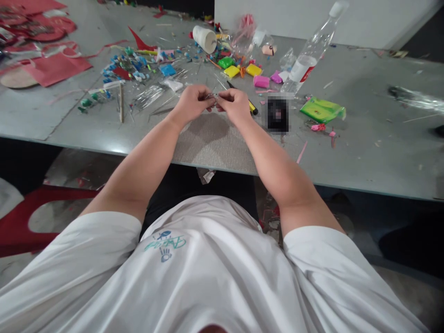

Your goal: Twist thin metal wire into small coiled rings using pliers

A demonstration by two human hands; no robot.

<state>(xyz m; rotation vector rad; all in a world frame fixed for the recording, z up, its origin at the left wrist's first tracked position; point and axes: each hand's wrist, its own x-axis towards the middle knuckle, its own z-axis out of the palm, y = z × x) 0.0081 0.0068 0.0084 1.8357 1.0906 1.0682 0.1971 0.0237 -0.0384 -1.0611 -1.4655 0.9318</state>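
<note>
If pinched too loosely, liable to drop and be lost in the clutter.
Held in a narrow fingertip pinch between left hand (194, 102) and right hand (234, 102), over the counter (215, 150): a small glinting piece (212, 96), too tiny to identify. Possibly bent or snapped if tugged unevenly from both sides. Just beside the right hand, a yellow-and-black tool (252, 107), apt to be knocked aside by a wrist swing. Left of the left hand, loose clear strips (147, 94), likely to tangle with anything dropped. Beyond the fingertips, a yellow packet (231, 71) among scattered bits, perhaps enough to hide a fallen part. Farther right, a tall bottle (301, 69), possibly toppled if bumped by the forearm.
</note>
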